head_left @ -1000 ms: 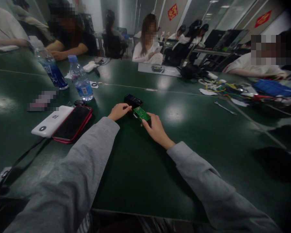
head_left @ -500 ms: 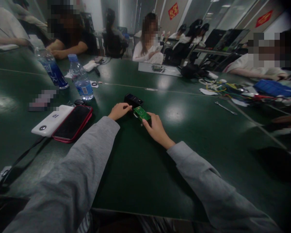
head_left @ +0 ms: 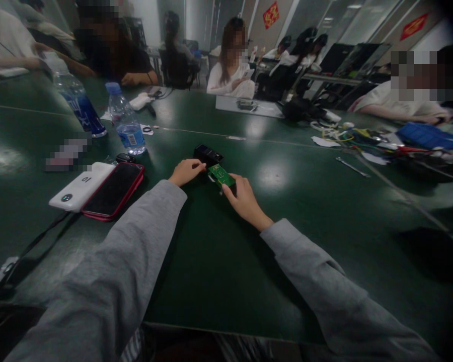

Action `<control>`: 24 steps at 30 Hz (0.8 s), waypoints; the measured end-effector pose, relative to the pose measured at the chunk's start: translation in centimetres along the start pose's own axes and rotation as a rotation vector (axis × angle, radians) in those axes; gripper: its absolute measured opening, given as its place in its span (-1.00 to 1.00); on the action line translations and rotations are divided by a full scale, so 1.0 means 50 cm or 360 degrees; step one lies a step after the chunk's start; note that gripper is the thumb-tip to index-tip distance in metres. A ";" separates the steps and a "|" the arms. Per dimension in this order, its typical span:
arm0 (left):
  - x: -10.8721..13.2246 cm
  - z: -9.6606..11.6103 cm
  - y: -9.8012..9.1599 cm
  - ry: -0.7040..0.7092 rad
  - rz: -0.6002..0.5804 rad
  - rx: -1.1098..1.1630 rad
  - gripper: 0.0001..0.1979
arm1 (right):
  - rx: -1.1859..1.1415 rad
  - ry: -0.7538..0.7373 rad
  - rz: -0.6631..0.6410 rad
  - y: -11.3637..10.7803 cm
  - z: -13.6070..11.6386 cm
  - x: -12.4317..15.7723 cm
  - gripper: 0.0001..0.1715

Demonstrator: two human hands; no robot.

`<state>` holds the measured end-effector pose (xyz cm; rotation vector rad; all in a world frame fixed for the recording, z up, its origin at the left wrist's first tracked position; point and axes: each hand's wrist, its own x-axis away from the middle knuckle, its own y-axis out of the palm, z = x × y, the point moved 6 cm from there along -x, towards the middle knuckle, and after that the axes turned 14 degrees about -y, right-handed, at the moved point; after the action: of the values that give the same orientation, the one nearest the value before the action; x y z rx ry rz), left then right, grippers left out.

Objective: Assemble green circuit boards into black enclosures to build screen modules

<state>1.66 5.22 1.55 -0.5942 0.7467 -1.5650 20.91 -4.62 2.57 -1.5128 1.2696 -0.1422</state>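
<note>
Green rectangular circuit board [head_left: 221, 176] lies mid-way across the dark green table [head_left: 196, 261], its far end against a small black plastic box [head_left: 207, 153]. At the left, a white slab-shaped power bank [head_left: 81, 187] and a red-cased black phone [head_left: 113, 191] rest side by side. The left hand [head_left: 184, 172] has its curled fingers [head_left: 201, 167] touching the box; whether they grip cannot be told. The right hand [head_left: 243, 198] pinches the board's near end with its fingers.
</note>
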 end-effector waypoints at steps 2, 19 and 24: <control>0.000 0.001 0.000 0.0001 -0.0011 0.0009 -0.63 | -0.0004 0.0005 -0.0009 0.000 0.000 0.000 -0.38; -0.002 -0.001 0.002 -0.0005 0.0009 -0.0016 -0.63 | -0.0003 -0.0018 0.0005 0.000 -0.002 -0.001 -0.39; -0.001 -0.001 0.002 0.0004 0.0007 -0.0019 -0.63 | 0.0002 -0.0008 0.0006 0.002 0.000 0.000 -0.37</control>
<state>1.71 5.28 1.46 -0.5990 0.7591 -1.5584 20.86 -4.59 2.52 -1.5088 1.2683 -0.1370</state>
